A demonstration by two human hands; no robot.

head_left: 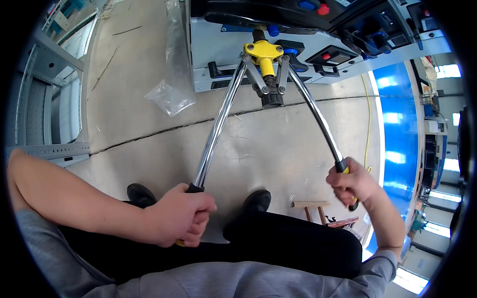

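Both my hands grip a two-armed lever riveter, its yellow head (265, 52) at the upper middle and its two long chrome arms spread apart in a wide V. My left hand (183, 216) is closed round the grip of the left arm, low in front of my body. The grip of the right arm, black and yellow, sits in my closed right hand (354, 183). The riveter's dark nose points away from me at a light grey cabinet (203, 49). Whether the nose touches the cabinet or enters a hole, I cannot tell. A black threaded end (272, 98) faces me.
The cabinet front carries black handles and a red button (326, 56). Clear plastic film (170, 98) lies on the floor beside it. At the left stands a grey metal frame (49, 64). A small wooden stool (311, 204) is near my right leg; a yellow cord (367, 124) runs beyond.
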